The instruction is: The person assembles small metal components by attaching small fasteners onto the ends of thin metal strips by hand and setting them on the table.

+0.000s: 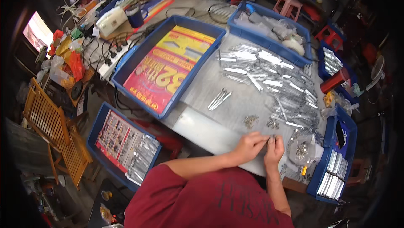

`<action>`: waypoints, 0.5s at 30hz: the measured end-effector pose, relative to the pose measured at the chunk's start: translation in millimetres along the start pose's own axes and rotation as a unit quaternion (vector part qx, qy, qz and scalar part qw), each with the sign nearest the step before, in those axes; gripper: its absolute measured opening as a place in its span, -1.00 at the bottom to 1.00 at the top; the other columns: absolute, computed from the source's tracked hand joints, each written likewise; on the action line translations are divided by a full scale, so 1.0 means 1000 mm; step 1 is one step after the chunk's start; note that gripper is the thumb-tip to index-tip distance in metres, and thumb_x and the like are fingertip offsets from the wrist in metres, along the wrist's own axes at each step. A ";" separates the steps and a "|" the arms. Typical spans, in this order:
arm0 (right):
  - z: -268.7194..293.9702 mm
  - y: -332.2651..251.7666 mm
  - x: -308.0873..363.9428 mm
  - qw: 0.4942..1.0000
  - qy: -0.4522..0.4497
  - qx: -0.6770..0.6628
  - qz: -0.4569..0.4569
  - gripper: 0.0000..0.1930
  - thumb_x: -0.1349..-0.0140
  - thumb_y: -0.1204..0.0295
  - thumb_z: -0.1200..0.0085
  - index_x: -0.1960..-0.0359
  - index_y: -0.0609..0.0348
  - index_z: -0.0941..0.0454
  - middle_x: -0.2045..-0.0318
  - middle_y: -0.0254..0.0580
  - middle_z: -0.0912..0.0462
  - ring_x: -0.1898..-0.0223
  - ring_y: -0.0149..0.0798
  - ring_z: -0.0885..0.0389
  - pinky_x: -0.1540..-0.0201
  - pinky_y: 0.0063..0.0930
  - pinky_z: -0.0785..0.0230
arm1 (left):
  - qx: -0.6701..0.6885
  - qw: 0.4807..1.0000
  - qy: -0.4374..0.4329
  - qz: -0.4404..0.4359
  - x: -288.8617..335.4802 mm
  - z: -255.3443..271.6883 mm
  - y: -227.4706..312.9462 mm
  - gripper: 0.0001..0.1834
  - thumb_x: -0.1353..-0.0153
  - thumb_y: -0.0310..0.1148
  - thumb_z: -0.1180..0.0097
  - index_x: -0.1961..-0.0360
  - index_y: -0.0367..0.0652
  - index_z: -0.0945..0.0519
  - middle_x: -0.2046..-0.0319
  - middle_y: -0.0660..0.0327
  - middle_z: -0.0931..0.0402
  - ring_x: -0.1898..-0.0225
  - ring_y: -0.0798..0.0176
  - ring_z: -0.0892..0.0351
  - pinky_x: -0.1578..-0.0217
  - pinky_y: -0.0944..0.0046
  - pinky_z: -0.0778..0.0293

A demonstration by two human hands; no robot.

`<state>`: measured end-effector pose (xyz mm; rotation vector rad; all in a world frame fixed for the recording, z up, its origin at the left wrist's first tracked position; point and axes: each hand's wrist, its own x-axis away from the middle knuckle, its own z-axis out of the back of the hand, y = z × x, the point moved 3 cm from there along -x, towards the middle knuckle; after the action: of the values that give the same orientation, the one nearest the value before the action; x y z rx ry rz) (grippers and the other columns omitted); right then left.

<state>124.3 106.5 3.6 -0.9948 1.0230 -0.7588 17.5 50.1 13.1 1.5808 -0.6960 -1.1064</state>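
Note:
My left hand (pixel 249 144) and my right hand (pixel 274 149) meet at the near edge of a grey table (pixel 219 131). Both pinch a small metal part (pixel 269 137) between their fingertips. Just beyond them lie two little heaps of small metal bits (pixel 251 121), and a small group of thin metal strips (pixel 219 99) rests further out. A large spread of shiny metal pieces in clear sleeves (pixel 269 76) covers the far right of the table. A clear bag of metal parts (pixel 302 150) sits right of my right hand.
A big blue tray (pixel 168 66) lined with a red and yellow poster lies on the left. Another blue tray (pixel 122 144) sits lower left, a blue bin (pixel 336 160) of packed strips on the right. A red cylinder (pixel 334 80), tape roll (pixel 293 46), power strips and a wooden chair (pixel 54 131) surround the table.

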 end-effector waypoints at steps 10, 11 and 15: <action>-0.001 -0.002 -0.005 0.997 0.003 0.046 0.057 -0.88 -0.08 0.53 0.14 0.58 0.27 -0.28 0.68 -0.21 -0.27 0.64 -0.36 -0.21 0.58 -0.51 -0.11 | -0.001 0.999 -0.031 -0.013 -0.004 0.005 -0.001 -0.81 -0.01 -0.55 -0.02 0.29 -0.31 -0.52 0.58 0.21 -0.40 0.54 0.39 -0.36 0.53 0.42 -0.28; -0.001 -0.001 -0.006 0.998 0.003 0.049 0.033 -0.87 -0.11 0.49 0.14 0.55 0.26 -0.28 0.65 -0.31 -0.27 0.60 -0.45 -0.19 0.55 -0.59 -0.10 | -0.003 0.999 -0.031 -0.018 -0.004 0.004 0.000 -0.81 -0.01 -0.55 -0.02 0.29 -0.31 -0.52 0.58 0.21 -0.40 0.54 0.39 -0.36 0.53 0.42 -0.28; -0.002 0.001 -0.006 0.999 -0.001 0.037 0.028 -0.86 -0.14 0.46 0.14 0.53 0.25 -0.30 0.63 -0.41 -0.27 0.56 -0.55 -0.16 0.53 -0.68 -0.08 | -0.061 0.997 -0.039 -0.032 -0.004 0.003 0.000 -0.81 -0.03 -0.56 0.00 0.28 -0.31 -0.52 0.60 0.21 -0.38 0.54 0.38 -0.36 0.51 0.44 -0.27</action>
<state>120.6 111.4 4.1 -0.8996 1.0098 -0.7449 13.5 52.4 13.9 1.4708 -0.6212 -1.2392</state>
